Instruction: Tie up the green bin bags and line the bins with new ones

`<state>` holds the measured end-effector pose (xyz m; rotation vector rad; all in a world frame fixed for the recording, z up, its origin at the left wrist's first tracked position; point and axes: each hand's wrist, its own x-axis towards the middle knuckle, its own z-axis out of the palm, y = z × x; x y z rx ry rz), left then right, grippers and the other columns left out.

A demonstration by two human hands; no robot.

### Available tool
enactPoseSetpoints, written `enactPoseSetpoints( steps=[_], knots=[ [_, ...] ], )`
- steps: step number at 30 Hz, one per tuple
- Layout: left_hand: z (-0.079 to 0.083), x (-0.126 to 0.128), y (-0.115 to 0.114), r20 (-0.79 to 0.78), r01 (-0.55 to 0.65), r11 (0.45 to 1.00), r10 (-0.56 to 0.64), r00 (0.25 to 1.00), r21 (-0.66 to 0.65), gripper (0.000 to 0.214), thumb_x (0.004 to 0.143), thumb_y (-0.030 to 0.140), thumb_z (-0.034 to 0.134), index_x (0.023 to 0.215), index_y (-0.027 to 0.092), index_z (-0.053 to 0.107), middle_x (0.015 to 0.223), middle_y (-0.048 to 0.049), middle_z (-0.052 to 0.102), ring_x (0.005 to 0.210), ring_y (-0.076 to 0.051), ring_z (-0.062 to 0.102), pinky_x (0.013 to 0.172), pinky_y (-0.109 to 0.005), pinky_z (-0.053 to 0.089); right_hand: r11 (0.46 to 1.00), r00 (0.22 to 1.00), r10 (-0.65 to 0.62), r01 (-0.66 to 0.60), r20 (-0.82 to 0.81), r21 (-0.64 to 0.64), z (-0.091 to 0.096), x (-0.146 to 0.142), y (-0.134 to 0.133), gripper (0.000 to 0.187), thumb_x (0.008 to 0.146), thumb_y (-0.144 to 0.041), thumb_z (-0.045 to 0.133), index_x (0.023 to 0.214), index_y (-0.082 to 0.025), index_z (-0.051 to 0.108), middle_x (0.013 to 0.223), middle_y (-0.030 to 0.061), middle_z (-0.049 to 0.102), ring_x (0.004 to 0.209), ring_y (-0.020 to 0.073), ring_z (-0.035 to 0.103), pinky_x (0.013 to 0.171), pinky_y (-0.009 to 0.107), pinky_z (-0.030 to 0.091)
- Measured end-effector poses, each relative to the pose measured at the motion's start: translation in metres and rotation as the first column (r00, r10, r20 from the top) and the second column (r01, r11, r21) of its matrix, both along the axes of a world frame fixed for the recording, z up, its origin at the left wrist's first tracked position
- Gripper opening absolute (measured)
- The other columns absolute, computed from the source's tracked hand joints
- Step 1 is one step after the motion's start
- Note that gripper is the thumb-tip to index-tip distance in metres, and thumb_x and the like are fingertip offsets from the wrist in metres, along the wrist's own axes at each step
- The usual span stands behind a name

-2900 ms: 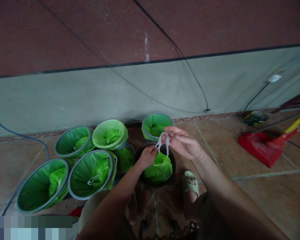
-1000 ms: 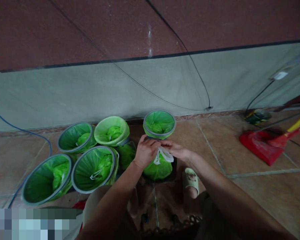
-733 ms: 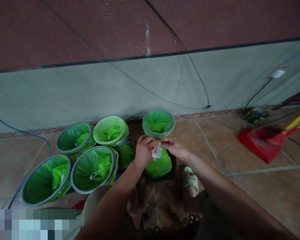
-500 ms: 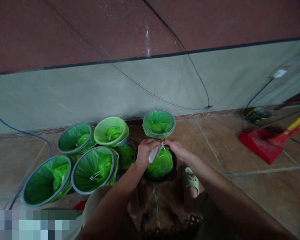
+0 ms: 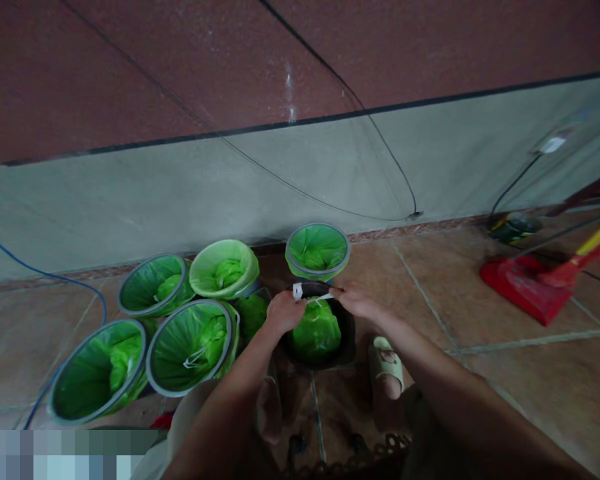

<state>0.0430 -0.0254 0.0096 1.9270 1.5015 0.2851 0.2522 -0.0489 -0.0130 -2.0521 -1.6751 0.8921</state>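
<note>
A dark bin (image 5: 349, 337) stands on the floor between my feet, with a bunched green plastic bag (image 5: 317, 333) inside it. Over the near part of its rim, my left hand (image 5: 285, 311) and my right hand (image 5: 356, 299) face each other. A white drawstring (image 5: 323, 297) runs between them above the bag, its fingers-end loop standing up at the left hand. Both hands are closed on the drawstring. My fingertips are partly hidden by the backs of the hands.
Several bins lined with green bags stand at left, including a grey-rimmed bin (image 5: 190, 350) and a pale green bin (image 5: 224, 270). Another lined bin (image 5: 318, 252) is by the wall. A red dustpan (image 5: 525, 287) lies right; a blue cable (image 5: 55, 275) crosses the left floor.
My hands have moved apart from close together over the bag. The white drawstring that hung loosely by my left hand is now stretched between both hands, and the bin's far rim shows.
</note>
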Motion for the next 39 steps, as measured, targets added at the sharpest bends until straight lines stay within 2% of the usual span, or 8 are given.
enactPoseSetpoints(
  steps=[7, 13, 16, 20, 26, 32, 36, 39],
  knots=[
    [-0.004, 0.006, 0.002, 0.363, -0.202, 0.958, 0.265, 0.893, -0.203, 0.029, 0.072, 0.031, 0.060, 0.046, 0.019, 0.053, 0.043, 0.0008, 0.050, 0.045, -0.013, 0.050, 0.047, -0.023, 0.035, 0.999, 0.991, -0.024, 0.019, -0.131, -0.039, 0.005, -0.005, -0.002, 0.040, 0.085, -0.040, 0.056, 0.049, -0.022, 0.052, 0.052, 0.0029, 0.058, 0.051, 0.0134, 0.050, 0.053, 0.027, 0.033],
    [0.013, 0.019, -0.007, 0.715, -0.014, 0.857, 0.439, 0.545, -0.515, 0.039, 0.070, 0.051, 0.069, 0.061, 0.015, 0.055, 0.066, -0.0032, 0.066, 0.046, -0.008, 0.053, 0.046, -0.022, 0.039, 0.990, 0.924, 0.098, -0.054, -0.370, 0.129, 0.027, -0.008, -0.007, 0.045, 0.087, -0.056, 0.049, 0.060, -0.020, 0.051, 0.052, -0.0038, 0.049, 0.047, 0.0091, 0.042, 0.049, 0.023, 0.029],
    [0.015, 0.019, -0.007, 0.754, 0.071, 0.888, 0.341, 0.561, -0.455, 0.033, 0.066, 0.042, 0.077, 0.074, 0.013, 0.064, 0.064, 0.0004, 0.061, 0.053, -0.009, 0.054, 0.053, -0.022, 0.042, 0.974, 0.893, 0.181, -0.104, -0.412, 0.202, 0.033, -0.011, -0.009, 0.047, 0.084, -0.059, 0.052, 0.059, -0.019, 0.048, 0.053, -0.0056, 0.041, 0.050, 0.0080, 0.035, 0.049, 0.023, 0.025],
    [0.011, 0.018, -0.005, 0.733, 0.199, 0.953, 0.032, 0.679, -0.226, 0.024, 0.063, 0.028, 0.077, 0.080, 0.013, 0.068, 0.070, 0.0008, 0.062, 0.065, -0.010, 0.054, 0.064, -0.022, 0.044, 0.958, 0.822, 0.271, -0.182, -0.501, 0.221, 0.044, -0.017, -0.012, 0.048, 0.083, -0.060, 0.056, 0.060, -0.018, 0.050, 0.054, -0.0056, 0.039, 0.051, 0.0076, 0.034, 0.049, 0.023, 0.025],
    [0.003, 0.018, -0.008, 0.615, 0.201, 0.975, -0.103, 0.781, -0.091, 0.020, 0.083, 0.037, 0.059, 0.083, 0.017, 0.060, 0.063, 0.0046, 0.052, 0.054, -0.008, 0.048, 0.054, -0.021, 0.040, 0.993, 0.594, 0.037, 0.069, -0.804, 0.096, 0.051, -0.018, -0.010, 0.055, 0.087, -0.068, 0.042, 0.096, -0.018, 0.064, 0.079, 0.0025, 0.062, 0.055, 0.0093, 0.049, 0.047, 0.021, 0.038],
    [0.003, 0.021, -0.011, 0.691, 0.154, 0.979, -0.019, 0.722, -0.134, 0.021, 0.086, 0.040, 0.056, 0.081, 0.020, 0.052, 0.064, 0.0045, 0.053, 0.052, -0.009, 0.051, 0.050, -0.021, 0.043, 0.974, 0.743, 0.227, -0.186, -0.630, 0.131, 0.032, -0.021, -0.009, 0.036, 0.088, -0.051, 0.050, 0.091, -0.019, 0.066, 0.073, 0.0005, 0.062, 0.058, 0.0109, 0.053, 0.051, 0.022, 0.041],
    [0.007, 0.021, -0.007, 0.693, 0.010, 0.959, 0.198, 0.693, -0.284, 0.021, 0.077, 0.038, 0.064, 0.077, 0.019, 0.055, 0.061, 0.0031, 0.058, 0.052, -0.011, 0.056, 0.052, -0.024, 0.047, 0.955, 0.848, 0.267, -0.170, -0.458, 0.243, 0.033, -0.019, -0.009, 0.023, 0.084, -0.036, 0.056, 0.083, -0.017, 0.070, 0.073, 0.0002, 0.065, 0.063, 0.0109, 0.053, 0.059, 0.023, 0.040],
    [0.010, 0.018, -0.006, 0.696, -0.045, 0.907, 0.353, 0.625, -0.419, 0.023, 0.067, 0.034, 0.072, 0.078, 0.016, 0.063, 0.065, 0.0001, 0.065, 0.058, -0.014, 0.061, 0.058, -0.026, 0.048, 0.978, 0.884, 0.187, -0.129, -0.429, 0.162, 0.035, -0.016, -0.010, 0.020, 0.081, -0.034, 0.059, 0.077, -0.017, 0.069, 0.064, -0.0011, 0.061, 0.056, 0.0095, 0.049, 0.053, 0.022, 0.037]
  ],
)
